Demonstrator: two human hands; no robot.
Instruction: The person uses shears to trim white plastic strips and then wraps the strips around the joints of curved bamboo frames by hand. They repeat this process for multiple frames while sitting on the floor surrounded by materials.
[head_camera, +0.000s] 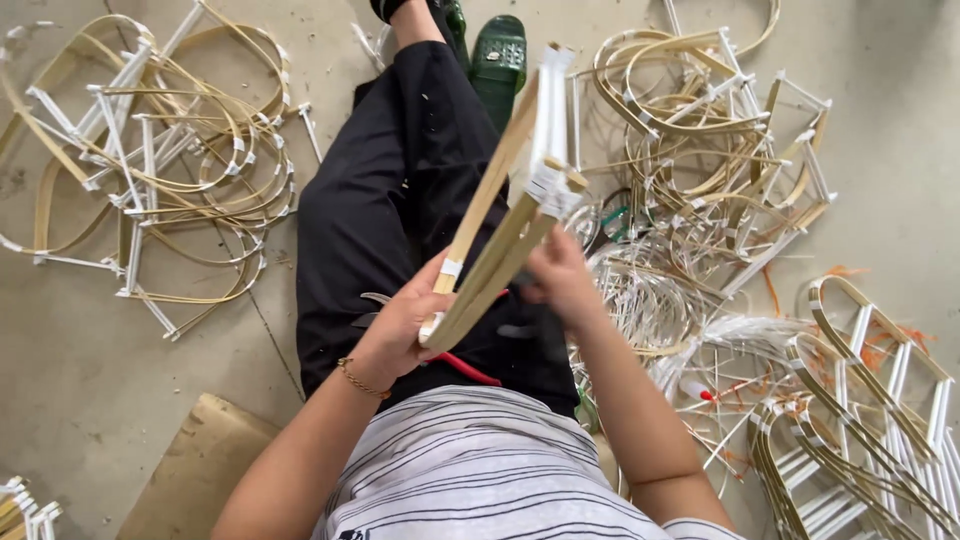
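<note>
Head view: seated worker, bamboo frame (505, 215) raised over the lap.
Left hand (400, 325): closed around the frame's lower end.
Right hand (560, 280): fingers curled on its right edge.
Done, seemingly: 2 heaps of taped frames, left (160, 160) and right (720, 130) (more stacked lower right).
Left: loose white strips (640, 300), unbound.

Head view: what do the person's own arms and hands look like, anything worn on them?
Both forearms are bare. The left hand has a thin gold-coloured chain bracelet at the wrist. The right hand shows no jewellery, glove or watch that I can see. The short sleeves belong to a white shirt with thin dark stripes; one sleeve edge shows near the right elbow. No tape or markings are visible.
</note>
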